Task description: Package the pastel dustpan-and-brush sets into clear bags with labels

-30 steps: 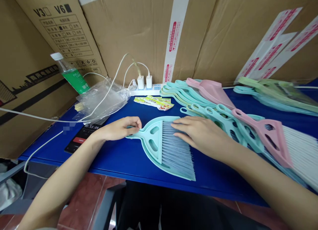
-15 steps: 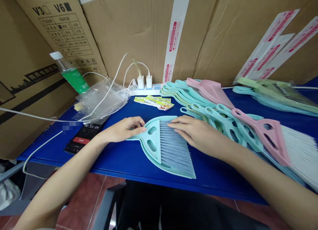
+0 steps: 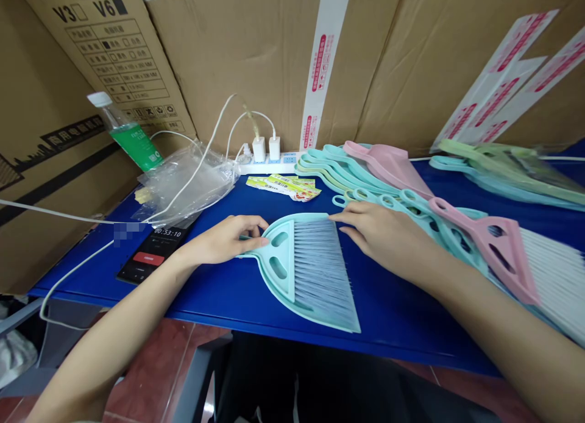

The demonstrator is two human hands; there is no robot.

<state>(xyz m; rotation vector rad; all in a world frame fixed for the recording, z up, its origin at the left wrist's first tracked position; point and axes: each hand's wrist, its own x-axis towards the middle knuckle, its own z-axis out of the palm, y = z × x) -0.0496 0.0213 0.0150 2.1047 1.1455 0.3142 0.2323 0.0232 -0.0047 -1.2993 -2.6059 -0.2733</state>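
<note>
A light teal hand brush with grey-blue bristles lies nested on a matching teal dustpan, bristles pointing right. My left hand is closed round their handles at the left, thumb on top. At the dustpan's far right corner is my right hand, its fingertips at the rim and bristle ends. Its thumb and fingers are apart, with nothing held between them. Both items rest on the blue table.
Several teal dustpans and a pink dustpan lie behind my right hand, with brushes, including a pink brush, to the right. Bagged pans lie farther right. At the left are a phone, plastic bags, a bottle and cables.
My right hand has slid right and slightly up, off the bristles to the dustpan's far corner. My left hand keeps its hold; the brush and dustpan are nearly still.
</note>
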